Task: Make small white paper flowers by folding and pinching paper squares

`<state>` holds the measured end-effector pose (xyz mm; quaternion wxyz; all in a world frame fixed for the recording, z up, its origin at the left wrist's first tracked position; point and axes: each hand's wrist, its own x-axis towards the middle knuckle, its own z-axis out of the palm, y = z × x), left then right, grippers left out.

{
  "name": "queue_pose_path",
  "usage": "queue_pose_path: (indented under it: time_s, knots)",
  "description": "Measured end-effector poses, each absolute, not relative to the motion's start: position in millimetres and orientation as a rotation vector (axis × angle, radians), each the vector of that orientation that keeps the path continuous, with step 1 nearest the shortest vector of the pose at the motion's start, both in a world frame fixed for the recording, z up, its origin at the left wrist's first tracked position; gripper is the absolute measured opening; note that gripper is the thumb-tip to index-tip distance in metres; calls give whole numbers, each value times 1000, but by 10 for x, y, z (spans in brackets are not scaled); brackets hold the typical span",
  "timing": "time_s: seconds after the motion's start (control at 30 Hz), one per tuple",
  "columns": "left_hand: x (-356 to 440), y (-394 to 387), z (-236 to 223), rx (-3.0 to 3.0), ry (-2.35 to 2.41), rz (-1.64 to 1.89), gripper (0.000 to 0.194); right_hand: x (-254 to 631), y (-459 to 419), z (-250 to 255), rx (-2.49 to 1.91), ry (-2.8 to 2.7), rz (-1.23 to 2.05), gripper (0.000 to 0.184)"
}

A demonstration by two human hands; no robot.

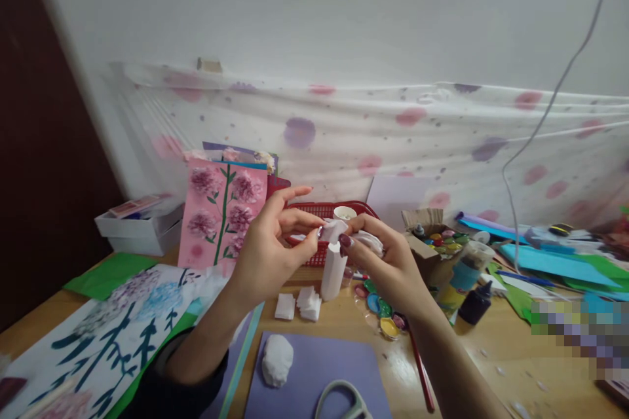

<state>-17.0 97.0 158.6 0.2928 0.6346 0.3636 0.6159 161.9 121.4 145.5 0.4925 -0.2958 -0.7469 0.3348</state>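
Observation:
Both hands are raised over the wooden table point(491, 360), pinching one strip of white tissue paper point(334, 268) between them. My left hand point(268, 252) grips its top with thumb and forefinger, other fingers spread. My right hand point(388, 262) pinches the same top edge and has more crumpled tissue bunched in its palm. The strip hangs down to the table. Below lie small folded tissue squares point(299, 306), a white tissue ball point(277, 359) on a purple sheet point(319, 366), and scissors point(344, 402).
A pink flower picture point(221, 213) leans at the back beside a red basket point(319, 209). A painted flower sheet point(98, 340) lies left, a white box point(140, 229) behind it. Paint pots point(381, 308), a red brush point(421, 366), a dark bottle point(476, 303) and coloured paper point(555, 265) crowd the right.

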Motion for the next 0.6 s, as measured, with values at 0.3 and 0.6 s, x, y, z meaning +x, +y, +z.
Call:
queue_pose_path:
  time_s: [0.3, 0.6]
  knots:
    - [-301, 1136, 1552, 1566, 813, 1783, 25, 1627, 1282, 1409, -696, -1725, 955, 14]
    - [-316, 1150, 1528, 1678, 1035, 2032, 20, 1629, 1307, 1423, -706, -1613, 1031, 14]
